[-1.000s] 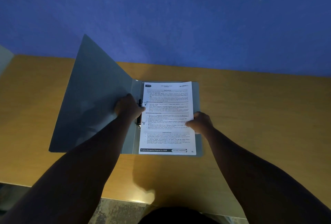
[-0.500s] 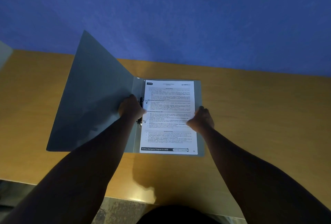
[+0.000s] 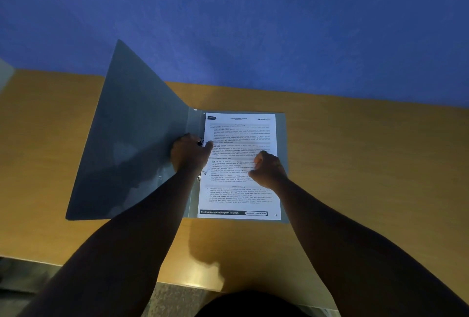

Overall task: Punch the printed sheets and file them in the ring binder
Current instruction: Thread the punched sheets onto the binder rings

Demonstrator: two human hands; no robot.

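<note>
A grey ring binder (image 3: 142, 154) lies open on the wooden table, its left cover tilted up. A printed sheet (image 3: 239, 200) lies flat on the binder's right half, with its left edge at the rings. My left hand (image 3: 189, 155) is curled over the metal ring mechanism (image 3: 201, 142) at the spine, and its thumb touches the sheet's left edge. My right hand (image 3: 267, 169) sits with curled fingers over the sheet's right edge at mid height and holds it there. The lower ring (image 3: 199, 177) shows below my left wrist.
The wooden table (image 3: 368, 164) runs wide to the right and left of the binder, against a blue wall (image 3: 253, 25). Its front edge (image 3: 177, 280) is near my body. A pale object (image 3: 5, 73) shows at the far left edge.
My right hand has slid left from the sheet's right edge further onto the page. The sheet now lies closer to the rings. My left hand has stayed on the ring mechanism.
</note>
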